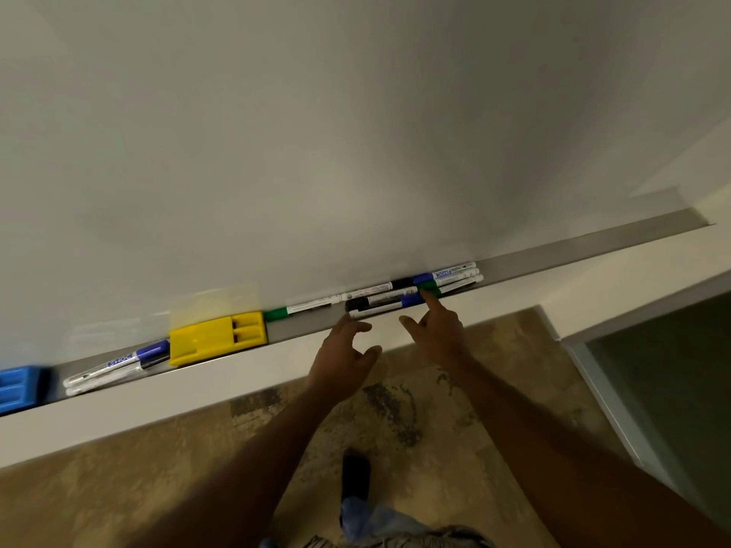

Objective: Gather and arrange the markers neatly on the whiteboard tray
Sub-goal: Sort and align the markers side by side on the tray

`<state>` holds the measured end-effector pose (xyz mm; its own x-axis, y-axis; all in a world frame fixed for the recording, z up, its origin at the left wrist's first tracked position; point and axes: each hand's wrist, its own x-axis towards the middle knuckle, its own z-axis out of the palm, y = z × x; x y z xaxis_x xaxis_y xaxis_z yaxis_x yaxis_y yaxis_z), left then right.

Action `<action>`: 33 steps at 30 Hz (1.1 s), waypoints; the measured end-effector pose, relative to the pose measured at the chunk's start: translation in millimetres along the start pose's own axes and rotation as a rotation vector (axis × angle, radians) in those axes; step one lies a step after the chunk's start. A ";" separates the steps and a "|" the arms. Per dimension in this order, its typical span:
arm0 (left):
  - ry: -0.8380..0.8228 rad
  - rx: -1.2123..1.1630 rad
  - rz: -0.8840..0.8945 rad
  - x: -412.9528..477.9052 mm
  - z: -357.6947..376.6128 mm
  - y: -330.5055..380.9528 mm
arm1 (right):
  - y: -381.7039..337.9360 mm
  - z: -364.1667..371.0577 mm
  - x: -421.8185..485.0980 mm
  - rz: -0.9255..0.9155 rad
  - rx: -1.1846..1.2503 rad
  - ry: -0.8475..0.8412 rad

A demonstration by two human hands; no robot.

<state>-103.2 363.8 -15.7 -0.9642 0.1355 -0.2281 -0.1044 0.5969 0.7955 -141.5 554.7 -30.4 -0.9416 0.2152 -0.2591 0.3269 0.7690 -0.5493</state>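
A long grey metal tray (573, 247) runs under the whiteboard (356, 132). Several markers with blue, green and black caps lie bunched in a cluster (415, 290) at its middle. One green-capped marker (302, 309) lies alone to the left of them. Two more markers (114, 367), one blue-capped, lie at the far left. My left hand (344, 346) rests at the tray's front edge, fingertips touching the left end of the cluster. My right hand (439, 326) points its forefinger onto the cluster's green and blue caps. Neither hand holds anything.
A yellow eraser holder (215, 337) stands in the tray between the lone green marker and the far-left markers. A blue holder (19, 387) sits at the left edge of view. A white ledge (237, 385) fronts the tray. Patterned floor and my shoe (356, 472) lie below.
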 end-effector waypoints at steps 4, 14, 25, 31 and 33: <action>0.025 -0.063 -0.041 -1.1 -0.5 6.0 | -4.1 -3.0 -3.5 0.001 0.054 0.003; 0.065 -0.093 -0.046 -4.0 -2.2 10.2 | -8.0 -2.3 -1.4 0.033 0.116 0.108; 0.105 -0.143 -0.098 -0.7 0.5 15.0 | 10.1 -7.5 5.1 -0.107 -0.136 0.065; 0.146 -0.307 -0.218 -0.4 -2.7 13.4 | 8.1 -6.2 9.8 -0.092 0.011 0.017; 0.146 -0.364 -0.244 0.1 -4.4 13.1 | 5.7 -8.3 12.9 -0.039 0.158 -0.025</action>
<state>-105.8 368.1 -2.9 -0.9222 -0.1033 -0.3727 -0.3866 0.2773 0.8796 -152.4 566.8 -30.3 -0.9520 0.1705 -0.2541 0.3010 0.6715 -0.6771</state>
